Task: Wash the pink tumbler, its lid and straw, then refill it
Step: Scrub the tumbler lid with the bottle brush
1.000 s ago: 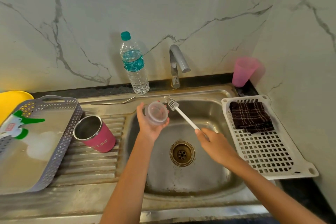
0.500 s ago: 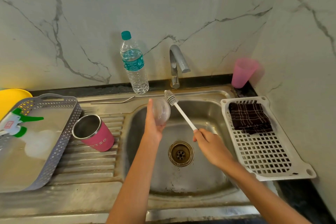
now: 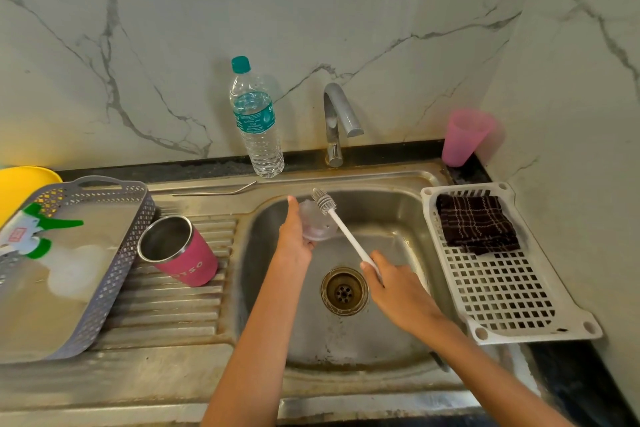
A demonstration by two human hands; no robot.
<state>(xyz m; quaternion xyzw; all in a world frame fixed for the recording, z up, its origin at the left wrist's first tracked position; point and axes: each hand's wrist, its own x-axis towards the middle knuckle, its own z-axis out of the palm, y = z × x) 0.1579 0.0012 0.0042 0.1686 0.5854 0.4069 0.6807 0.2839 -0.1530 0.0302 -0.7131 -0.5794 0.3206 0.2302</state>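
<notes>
Head view is blurring the clear lid (image 3: 317,224) above the sink basin (image 3: 388,218); the left hand (image 3: 294,239) is gripping its edge, thumb upward, while the right hand (image 3: 398,288), closed around the bottle brush (image 3: 341,229), is angling bristles against it.

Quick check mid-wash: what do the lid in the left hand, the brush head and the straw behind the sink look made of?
Lid: clear, faintly frosted plastic by the look; the left hand shows through it.
Brush: white plastic handle, with pale stubby bristles that could be silicone or nylon.
Straw: thin, bent, shiny grey, most likely stainless steel.
</notes>
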